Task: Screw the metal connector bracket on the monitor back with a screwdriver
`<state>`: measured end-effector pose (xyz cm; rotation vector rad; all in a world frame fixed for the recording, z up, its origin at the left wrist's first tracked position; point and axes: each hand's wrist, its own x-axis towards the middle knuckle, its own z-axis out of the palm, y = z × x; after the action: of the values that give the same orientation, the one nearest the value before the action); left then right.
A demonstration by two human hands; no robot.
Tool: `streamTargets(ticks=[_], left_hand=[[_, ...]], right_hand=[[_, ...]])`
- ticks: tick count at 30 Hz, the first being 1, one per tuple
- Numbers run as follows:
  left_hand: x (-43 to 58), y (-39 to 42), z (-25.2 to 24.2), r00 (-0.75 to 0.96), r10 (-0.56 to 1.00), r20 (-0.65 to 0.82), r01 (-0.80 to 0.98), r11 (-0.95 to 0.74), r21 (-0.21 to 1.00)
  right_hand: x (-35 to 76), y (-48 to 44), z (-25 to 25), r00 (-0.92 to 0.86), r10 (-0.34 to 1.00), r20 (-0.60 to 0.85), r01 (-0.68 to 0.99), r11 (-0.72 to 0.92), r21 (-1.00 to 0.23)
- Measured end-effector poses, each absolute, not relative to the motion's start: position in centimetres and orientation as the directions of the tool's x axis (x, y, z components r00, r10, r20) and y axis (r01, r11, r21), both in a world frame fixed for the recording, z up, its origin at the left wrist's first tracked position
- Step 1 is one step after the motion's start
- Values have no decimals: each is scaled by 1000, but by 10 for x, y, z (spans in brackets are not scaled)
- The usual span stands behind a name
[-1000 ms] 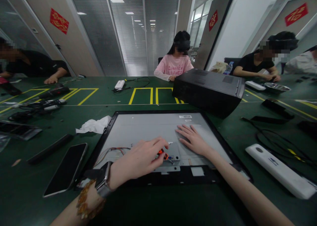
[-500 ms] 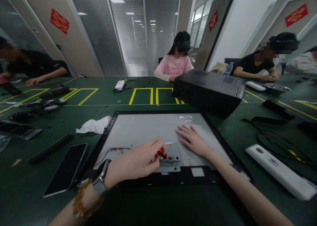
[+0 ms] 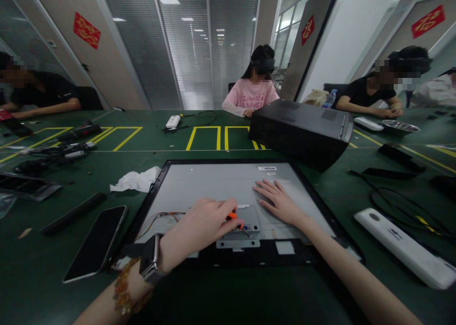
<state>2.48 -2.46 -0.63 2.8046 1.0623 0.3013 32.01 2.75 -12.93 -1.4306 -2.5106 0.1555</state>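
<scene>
A monitor panel (image 3: 213, 182) lies face down on the green table, its grey metal back up inside a black frame. My left hand (image 3: 201, 225), with a watch and bead bracelet on the wrist, is closed on a small orange-handled screwdriver (image 3: 235, 218). The tool's tip rests at a small metal bracket (image 3: 240, 237) near the panel's front edge. My right hand (image 3: 280, 201) lies flat and open on the metal back, just right of the bracket. Thin coloured wires (image 3: 160, 218) run out to the left of my left hand.
A black phone (image 3: 96, 242) and a dark bar (image 3: 73, 213) lie at the left, with crumpled white tissue (image 3: 133, 180) behind. A black box (image 3: 301, 130) stands beyond the panel. A white device (image 3: 404, 246) and cables (image 3: 402, 201) lie at the right. Other people sit around the table.
My left hand has turned slightly on the screwdriver, staying at the bracket. My right hand has stayed flat on the panel. A person at the far left has drawn an arm back.
</scene>
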Motion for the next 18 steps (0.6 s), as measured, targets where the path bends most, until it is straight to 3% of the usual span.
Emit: streamTargets(ticks=[4,12,18], left_hand=[[28,-27,-12,769,614,176,612,-787,76],[28,-32,3,746,652,136,553,-719,420],[28,-35,7,753,654,75,557,-694,457]], right_hand=[[320,28,-129,-494,855,158,831,517,-207],[321,28,-131,-491,854,170,828,519,-212],[320,28,-130,-491,856,162,830,516,-212]])
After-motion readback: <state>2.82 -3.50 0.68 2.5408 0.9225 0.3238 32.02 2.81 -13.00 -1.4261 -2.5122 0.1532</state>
